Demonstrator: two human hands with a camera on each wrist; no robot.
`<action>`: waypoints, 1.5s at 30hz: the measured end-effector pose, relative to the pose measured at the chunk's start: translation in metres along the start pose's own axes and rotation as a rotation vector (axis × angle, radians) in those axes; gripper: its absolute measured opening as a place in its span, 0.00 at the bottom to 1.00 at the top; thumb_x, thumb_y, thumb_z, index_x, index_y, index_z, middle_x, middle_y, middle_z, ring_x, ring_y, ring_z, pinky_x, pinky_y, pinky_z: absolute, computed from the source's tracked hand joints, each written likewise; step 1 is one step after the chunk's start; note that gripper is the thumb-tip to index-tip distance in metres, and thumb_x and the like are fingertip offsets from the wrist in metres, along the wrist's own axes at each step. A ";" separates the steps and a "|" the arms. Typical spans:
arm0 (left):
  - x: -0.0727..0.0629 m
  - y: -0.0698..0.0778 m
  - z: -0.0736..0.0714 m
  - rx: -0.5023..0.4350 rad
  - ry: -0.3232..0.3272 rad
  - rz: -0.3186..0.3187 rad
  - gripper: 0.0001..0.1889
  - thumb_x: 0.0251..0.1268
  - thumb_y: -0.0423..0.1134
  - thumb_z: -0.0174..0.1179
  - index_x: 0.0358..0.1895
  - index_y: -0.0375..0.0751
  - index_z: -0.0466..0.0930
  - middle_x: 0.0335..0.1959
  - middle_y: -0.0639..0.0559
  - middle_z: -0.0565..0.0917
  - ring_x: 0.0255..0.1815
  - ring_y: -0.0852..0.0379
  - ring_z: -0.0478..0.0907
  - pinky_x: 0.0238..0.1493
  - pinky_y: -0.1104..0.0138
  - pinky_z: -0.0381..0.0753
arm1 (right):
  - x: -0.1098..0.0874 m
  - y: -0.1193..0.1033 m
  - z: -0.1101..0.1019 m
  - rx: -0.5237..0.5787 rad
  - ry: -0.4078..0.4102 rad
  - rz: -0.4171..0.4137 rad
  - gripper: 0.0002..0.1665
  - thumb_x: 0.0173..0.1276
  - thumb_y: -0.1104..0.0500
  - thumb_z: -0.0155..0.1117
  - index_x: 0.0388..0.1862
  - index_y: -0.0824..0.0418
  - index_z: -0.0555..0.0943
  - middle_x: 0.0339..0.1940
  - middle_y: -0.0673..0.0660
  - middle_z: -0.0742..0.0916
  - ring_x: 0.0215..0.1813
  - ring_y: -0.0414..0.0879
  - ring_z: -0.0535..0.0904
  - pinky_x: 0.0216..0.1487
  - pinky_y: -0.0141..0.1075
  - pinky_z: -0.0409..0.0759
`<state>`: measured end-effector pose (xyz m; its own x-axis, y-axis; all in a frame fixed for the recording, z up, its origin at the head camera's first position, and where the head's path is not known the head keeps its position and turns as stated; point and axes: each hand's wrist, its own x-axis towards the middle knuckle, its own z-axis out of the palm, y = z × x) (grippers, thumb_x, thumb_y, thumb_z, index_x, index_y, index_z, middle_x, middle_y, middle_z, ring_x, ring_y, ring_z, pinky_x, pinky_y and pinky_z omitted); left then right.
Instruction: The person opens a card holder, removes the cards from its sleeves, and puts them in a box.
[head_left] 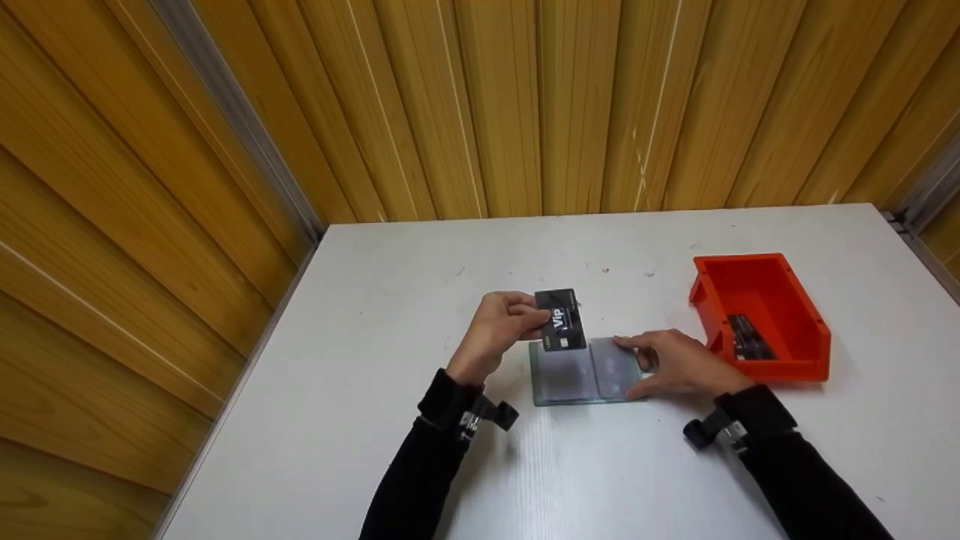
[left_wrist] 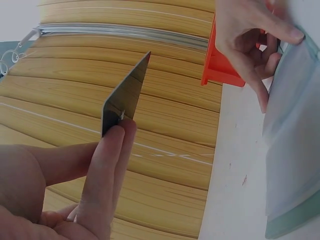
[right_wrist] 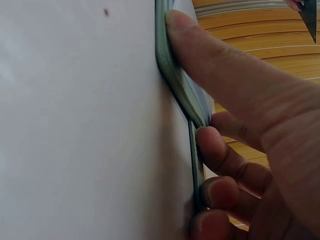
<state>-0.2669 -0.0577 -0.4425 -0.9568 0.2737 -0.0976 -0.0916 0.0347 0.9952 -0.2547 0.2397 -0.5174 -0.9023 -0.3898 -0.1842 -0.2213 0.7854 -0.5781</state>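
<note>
My left hand (head_left: pixel 499 330) pinches a black card (head_left: pixel 564 319) marked "Vip" between thumb and fingers, raised above the far edge of a card holder. In the left wrist view that card (left_wrist: pixel 127 92) is seen nearly edge-on. The card holder (head_left: pixel 566 375), with clear sleeves and a pale green border, lies opened out on the table. My right hand (head_left: pixel 679 364) grips its right part. The right wrist view shows the thumb (right_wrist: pixel 215 55) on the holder's green edge (right_wrist: pixel 175 80) and the other fingers curled along its side.
An orange-red bin (head_left: pixel 810 367) stands to the right, just beyond my right hand, with dark printed cards (head_left: pixel 750 341) inside; how many cannot be told. The white table (head_left: pixel 375 360) meets a yellow wood-look wall (head_left: pixel 510 112) at the back and another on the left.
</note>
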 end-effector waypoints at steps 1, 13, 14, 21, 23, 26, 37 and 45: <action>0.000 0.000 0.000 0.002 0.001 -0.001 0.11 0.66 0.26 0.66 0.49 0.26 0.82 0.33 0.49 0.88 0.37 0.57 0.88 0.43 0.66 0.89 | 0.000 0.000 0.000 -0.001 0.001 0.001 0.55 0.49 0.43 0.87 0.75 0.55 0.75 0.40 0.52 0.79 0.47 0.48 0.73 0.38 0.33 0.76; 0.002 -0.003 0.002 0.002 0.012 -0.029 0.16 0.66 0.25 0.66 0.55 0.22 0.79 0.34 0.47 0.89 0.37 0.56 0.88 0.42 0.67 0.88 | -0.003 -0.004 -0.009 0.077 0.060 -0.044 0.50 0.58 0.45 0.82 0.77 0.58 0.73 0.37 0.52 0.81 0.42 0.48 0.75 0.36 0.31 0.77; 0.002 -0.003 0.003 -0.001 0.011 -0.031 0.17 0.66 0.25 0.65 0.56 0.22 0.79 0.34 0.48 0.89 0.37 0.57 0.88 0.41 0.68 0.88 | -0.003 -0.006 -0.010 0.119 0.109 -0.047 0.47 0.62 0.46 0.80 0.77 0.58 0.72 0.36 0.53 0.81 0.40 0.48 0.75 0.35 0.30 0.77; 0.004 -0.011 0.019 0.003 0.014 -0.039 0.12 0.65 0.24 0.66 0.49 0.25 0.81 0.33 0.45 0.88 0.35 0.54 0.88 0.39 0.66 0.89 | -0.003 -0.038 -0.001 0.717 0.342 0.018 0.28 0.84 0.47 0.51 0.72 0.62 0.66 0.40 0.65 0.80 0.30 0.48 0.80 0.35 0.38 0.88; 0.003 -0.016 0.027 0.013 0.002 -0.047 0.11 0.65 0.25 0.66 0.48 0.26 0.81 0.34 0.44 0.89 0.34 0.56 0.88 0.39 0.66 0.89 | -0.004 -0.047 0.004 0.812 0.324 0.054 0.28 0.86 0.42 0.44 0.69 0.62 0.63 0.40 0.63 0.78 0.31 0.47 0.78 0.35 0.38 0.88; 0.001 -0.023 0.040 0.027 -0.022 -0.065 0.09 0.65 0.25 0.66 0.46 0.28 0.81 0.34 0.44 0.89 0.32 0.58 0.87 0.39 0.65 0.89 | -0.005 -0.060 0.013 0.877 0.276 0.110 0.30 0.86 0.37 0.36 0.67 0.60 0.61 0.43 0.59 0.75 0.34 0.48 0.77 0.29 0.38 0.84; -0.005 -0.041 0.076 0.091 -0.013 -0.100 0.06 0.61 0.24 0.69 0.37 0.34 0.82 0.29 0.49 0.89 0.29 0.63 0.84 0.37 0.67 0.89 | -0.005 -0.076 0.045 0.662 0.534 0.192 0.17 0.88 0.50 0.35 0.49 0.62 0.66 0.44 0.59 0.71 0.48 0.49 0.67 0.45 0.35 0.66; -0.007 -0.040 0.077 0.060 -0.018 -0.097 0.08 0.62 0.24 0.69 0.33 0.37 0.79 0.25 0.53 0.86 0.26 0.64 0.82 0.39 0.62 0.90 | -0.001 -0.072 0.048 0.515 0.593 0.154 0.18 0.88 0.53 0.36 0.43 0.64 0.67 0.33 0.56 0.70 0.42 0.51 0.69 0.42 0.36 0.64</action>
<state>-0.2357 0.0133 -0.4820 -0.9389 0.2838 -0.1946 -0.1668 0.1194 0.9787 -0.2199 0.1606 -0.5142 -0.9872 0.1390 0.0782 -0.0105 0.4328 -0.9014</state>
